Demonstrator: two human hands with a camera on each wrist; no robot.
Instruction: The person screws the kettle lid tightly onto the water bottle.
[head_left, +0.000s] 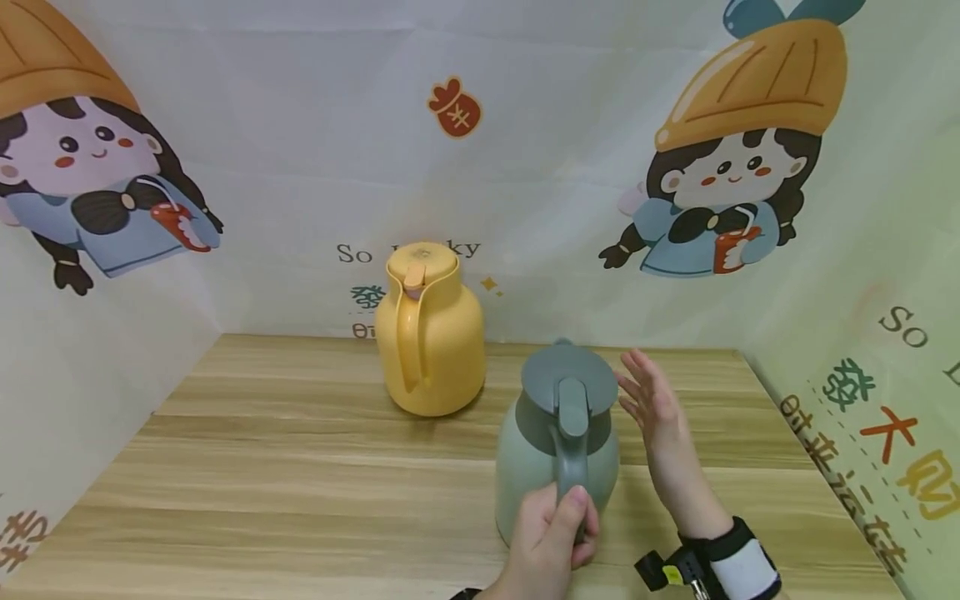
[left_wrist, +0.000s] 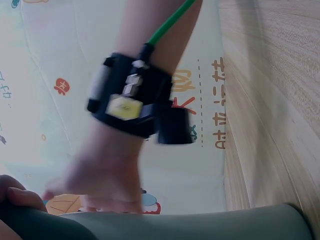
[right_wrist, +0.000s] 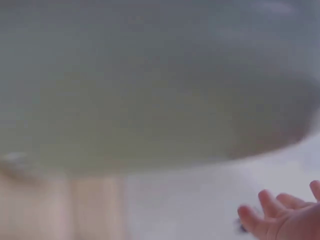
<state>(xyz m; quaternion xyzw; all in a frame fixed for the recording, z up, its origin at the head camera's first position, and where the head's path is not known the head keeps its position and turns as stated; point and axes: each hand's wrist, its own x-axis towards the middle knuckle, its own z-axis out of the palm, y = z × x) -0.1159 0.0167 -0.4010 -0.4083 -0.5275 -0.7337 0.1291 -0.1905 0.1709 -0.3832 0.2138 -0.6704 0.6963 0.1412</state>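
Note:
A pale green thermos jug (head_left: 517, 467) with a grey-green lid and handle stands upright at the front right of the table. My left hand (head_left: 547, 533) grips its handle from the near side, thumb on top. Beside the jug's right shoulder, my right hand (head_left: 656, 404) is raised with its fingers extended; whether they touch the jug I cannot tell in the head view. The right wrist view shows the blurred jug body (right_wrist: 150, 110) close up and the fingers (right_wrist: 272, 215) of my right hand apart from it. In the left wrist view, the jug (left_wrist: 200, 225) crosses the bottom edge.
A yellow thermos jug (head_left: 453, 350) stands farther back and left, near the back wall, its handle facing me. Printed cloth (head_left: 547, 125) with cartoon figures covers the walls around the wooden table (head_left: 285, 483). My right wrist wears a strapped camera (head_left: 660, 571).

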